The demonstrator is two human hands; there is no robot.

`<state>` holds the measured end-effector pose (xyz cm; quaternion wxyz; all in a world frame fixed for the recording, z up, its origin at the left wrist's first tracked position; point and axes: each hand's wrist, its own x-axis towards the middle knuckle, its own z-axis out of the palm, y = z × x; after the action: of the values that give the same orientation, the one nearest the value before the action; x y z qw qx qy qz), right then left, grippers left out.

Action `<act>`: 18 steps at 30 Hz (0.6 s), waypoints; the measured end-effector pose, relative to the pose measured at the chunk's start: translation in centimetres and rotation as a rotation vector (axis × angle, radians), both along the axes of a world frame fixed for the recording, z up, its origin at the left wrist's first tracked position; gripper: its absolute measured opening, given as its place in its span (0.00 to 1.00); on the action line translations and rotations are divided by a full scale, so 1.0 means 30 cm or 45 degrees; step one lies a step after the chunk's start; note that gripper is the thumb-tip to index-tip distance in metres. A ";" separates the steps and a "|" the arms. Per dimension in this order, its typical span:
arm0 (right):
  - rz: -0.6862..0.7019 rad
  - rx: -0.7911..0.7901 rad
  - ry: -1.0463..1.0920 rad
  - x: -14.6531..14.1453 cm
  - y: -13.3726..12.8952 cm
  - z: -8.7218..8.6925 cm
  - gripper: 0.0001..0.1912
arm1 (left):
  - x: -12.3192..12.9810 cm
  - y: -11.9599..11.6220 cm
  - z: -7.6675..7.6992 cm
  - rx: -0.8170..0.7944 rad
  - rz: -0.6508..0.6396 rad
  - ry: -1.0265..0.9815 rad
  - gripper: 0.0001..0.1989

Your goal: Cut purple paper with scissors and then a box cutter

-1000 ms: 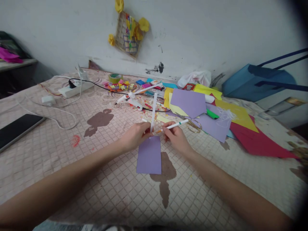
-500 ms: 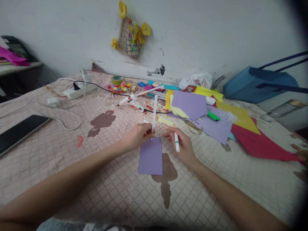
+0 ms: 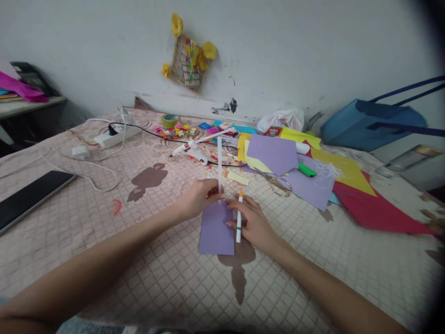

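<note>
A small purple paper rectangle (image 3: 216,232) lies on the patterned tablecloth in front of me. My left hand (image 3: 200,197) pinches a thin white strip (image 3: 219,162) at its lower end, by the paper's top edge; the strip points away from me. Between the fingers of my right hand (image 3: 255,222) is a white marker (image 3: 238,227) with a green ring and an orange end pointing away. The fingertips of that hand touch the paper's right edge.
Behind my hands are a glue gun (image 3: 194,150), gold-handled scissors (image 3: 280,186) and paper scraps. Coloured sheets (image 3: 361,208) spread to the right, near a blue bag (image 3: 371,125). A phone (image 3: 31,197) and power strip (image 3: 114,137) are at the left.
My right hand has moved left and nearer to me, onto the purple paper's edge, and the marker has turned so its orange end shows. The white strip stands straighter in my left hand.
</note>
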<state>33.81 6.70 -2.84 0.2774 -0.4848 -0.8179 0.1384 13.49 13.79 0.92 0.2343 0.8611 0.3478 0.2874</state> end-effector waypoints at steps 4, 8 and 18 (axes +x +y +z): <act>-0.008 -0.007 0.000 -0.003 -0.002 0.002 0.16 | 0.003 -0.003 0.005 0.014 0.008 0.017 0.04; -0.011 -0.016 0.009 -0.003 -0.002 0.000 0.17 | 0.005 0.002 -0.004 0.024 0.001 0.032 0.03; -0.013 -0.064 0.094 -0.003 -0.002 0.010 0.16 | 0.006 -0.005 -0.009 0.069 -0.082 0.068 0.05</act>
<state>33.72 6.65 -2.52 0.2958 -0.4902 -0.8009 0.1754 13.67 13.65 0.65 0.2107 0.8853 0.3181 0.2658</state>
